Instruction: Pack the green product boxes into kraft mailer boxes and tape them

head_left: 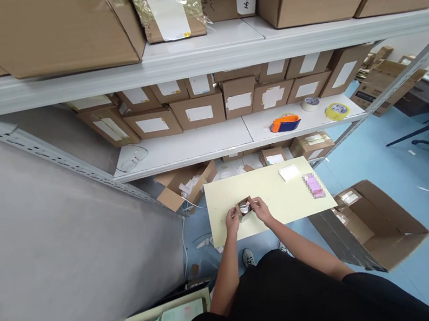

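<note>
A small open cardboard box (pixel 242 216) is held between my two hands over the pale yellow tabletop (pixel 272 211). Inside it shows a round, shiny silver item (pixel 244 208), too small to name. My left hand (pixel 231 220) grips the box's left side with the fingers closed on it. At its right edge, my right hand (pixel 261 209) pinches the box near a flap. Further back on the tabletop lie a small white box or pad (pixel 289 172) and a blurred pink-purple item (pixel 314 186).
Shelving (pixel 187 146) with labelled cartons stands ahead, bearing glasses (pixel 134 159), an orange-and-blue tape dispenser (pixel 285 123) and tape rolls (pixel 337 111). A large open carton (pixel 387 224) sits on the floor at right. A grey wall (pixel 64 224) borders the left.
</note>
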A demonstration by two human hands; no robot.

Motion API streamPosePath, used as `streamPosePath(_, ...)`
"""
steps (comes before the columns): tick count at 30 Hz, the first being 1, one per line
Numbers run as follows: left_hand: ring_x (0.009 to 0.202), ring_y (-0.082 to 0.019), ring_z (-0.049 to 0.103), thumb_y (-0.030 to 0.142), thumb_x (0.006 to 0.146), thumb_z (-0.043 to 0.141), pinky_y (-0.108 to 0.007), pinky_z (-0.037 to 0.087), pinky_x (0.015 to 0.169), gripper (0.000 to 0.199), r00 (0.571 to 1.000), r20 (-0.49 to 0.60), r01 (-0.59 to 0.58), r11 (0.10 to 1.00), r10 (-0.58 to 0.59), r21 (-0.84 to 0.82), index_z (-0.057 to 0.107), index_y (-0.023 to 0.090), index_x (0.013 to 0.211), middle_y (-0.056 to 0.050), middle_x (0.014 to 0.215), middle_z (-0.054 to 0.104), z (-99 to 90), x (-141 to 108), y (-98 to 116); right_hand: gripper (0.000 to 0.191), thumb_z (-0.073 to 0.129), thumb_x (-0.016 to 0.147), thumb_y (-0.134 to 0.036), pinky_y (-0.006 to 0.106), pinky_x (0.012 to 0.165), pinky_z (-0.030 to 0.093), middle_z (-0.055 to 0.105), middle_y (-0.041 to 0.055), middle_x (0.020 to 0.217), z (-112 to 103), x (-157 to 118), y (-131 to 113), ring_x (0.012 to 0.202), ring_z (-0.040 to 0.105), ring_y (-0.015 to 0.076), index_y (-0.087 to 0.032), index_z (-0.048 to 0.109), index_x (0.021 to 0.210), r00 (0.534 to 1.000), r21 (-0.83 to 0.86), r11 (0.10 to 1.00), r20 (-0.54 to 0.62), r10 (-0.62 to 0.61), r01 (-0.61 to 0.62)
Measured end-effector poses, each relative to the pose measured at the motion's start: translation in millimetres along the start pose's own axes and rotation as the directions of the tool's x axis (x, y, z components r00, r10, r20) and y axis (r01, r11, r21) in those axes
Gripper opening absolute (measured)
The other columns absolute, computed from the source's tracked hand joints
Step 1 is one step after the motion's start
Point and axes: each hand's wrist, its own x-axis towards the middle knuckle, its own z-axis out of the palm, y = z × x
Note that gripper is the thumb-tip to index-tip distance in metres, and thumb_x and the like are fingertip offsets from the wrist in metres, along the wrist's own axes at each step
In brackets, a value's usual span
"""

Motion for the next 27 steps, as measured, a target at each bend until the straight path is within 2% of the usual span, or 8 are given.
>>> streamPosePath(2,0.106,-0.025,0.074,0.055,0.091,0.062,-0.038,0.060,0.087,0.050,1.000,-0.023,0.015,0.999,-0.016,-0.034,0.064,0.019,0.125,-0.015,0.122,0.074,6.0,0.3,-0.1,0.043,0.059,0.082,-0.064,0.031,0.077,0.053,0.075,0.0025,0.096,5.5,-3.4,-1.9,0.088,0.069,0.0210,-0.026,0.061,0.101,0.997,0.061,0.997,0.061,-0.045,0.042)
streamPosePath(6,0.108,-0.025,0.074,0.047,0.086,0.073,-0.041,0.056,0.098,0.054,0.999,-0.006,0.035,0.996,-0.035,-0.079,0.060,0.020,0.131,-0.015,0.125,0.073,7.7,5.2,1.0,0.037,0.062,0.080,-0.061,0.034,0.084,0.054,0.074,0.0047,0.102,5.4,-3.2,1.3,0.098,0.069,0.0242,-0.025,0.066,0.086,0.988,0.013,0.996,0.130,-0.088,0.087)
streamPosePath(8,0.112,-0.025,0.072,0.044,0.086,0.073,-0.041,0.055,0.100,0.053,0.999,0.020,0.037,0.996,-0.036,-0.080,0.061,0.020,0.132,-0.015,0.127,0.073,6.8,5.9,0.4,0.039,0.065,0.078,-0.063,0.034,0.082,0.055,0.074,0.0049,0.094,0.9,-1.2,6.5,0.094,0.068,0.0245,-0.024,0.065,0.081,0.995,-0.013,0.999,0.098,-0.029,0.031)
streamPosePath(11,0.123,-0.026,0.068,0.044,0.089,0.068,-0.041,0.053,0.103,0.054,0.999,0.029,0.030,0.998,-0.029,-0.048,0.060,0.021,0.137,-0.013,0.133,0.071,8.0,2.6,-1.1,0.045,0.072,0.072,-0.062,0.032,0.076,0.054,0.072,0.0030,0.089,-3.2,-0.3,15.1,0.086,0.067,0.0218,-0.023,0.065,0.093,0.991,0.011,0.992,0.049,0.124,-0.125)
streamPosePath(14,0.128,-0.026,0.065,0.047,0.094,0.059,-0.042,0.051,0.105,0.054,1.000,0.031,0.001,1.000,-0.001,0.003,0.058,0.024,0.143,-0.008,0.133,0.072,9.2,-0.1,-0.9,0.047,0.067,0.078,-0.061,0.030,0.076,0.053,0.074,0.0027,0.094,4.2,-0.1,17.6,0.086,0.067,0.0196,-0.023,0.066,0.106,0.968,0.074,0.974,0.150,0.200,-0.213)
streamPosePath(18,0.119,-0.026,0.069,0.049,0.098,0.050,-0.040,0.053,0.102,0.050,0.999,-0.005,-0.034,0.999,0.034,0.033,0.064,0.024,0.139,-0.005,0.120,0.077,-4.2,17.3,5.2,0.045,0.059,0.084,-0.062,0.030,0.081,0.053,0.074,0.0044,0.104,35.4,15.8,4.0,0.094,0.067,0.0196,-0.024,0.066,0.108,0.963,0.121,0.975,0.219,0.156,-0.185)
streamPosePath(24,0.117,-0.026,0.069,0.054,0.099,0.049,-0.040,0.051,0.103,0.052,0.989,-0.146,-0.035,0.999,0.040,0.032,0.062,0.023,0.139,-0.006,0.119,0.076,-55.0,89.8,20.7,0.045,0.060,0.085,-0.063,0.031,0.084,0.054,0.074,0.0032,0.106,104.3,76.8,-37.4,0.094,0.068,0.0183,-0.026,0.069,0.110,0.941,0.127,0.981,0.323,0.101,-0.149)
streamPosePath(27,0.115,-0.027,0.068,0.058,0.097,0.053,-0.041,0.051,0.102,0.056,0.984,-0.162,-0.064,0.997,0.069,0.039,0.061,0.020,0.138,-0.010,0.119,0.076,-71.9,115.7,26.2,0.043,0.059,0.086,-0.061,0.032,0.085,0.055,0.074,0.0038,0.107,126.8,100.3,-51.0,0.096,0.068,0.0190,-0.026,0.069,0.111,0.932,0.106,0.983,0.347,0.102,-0.147)
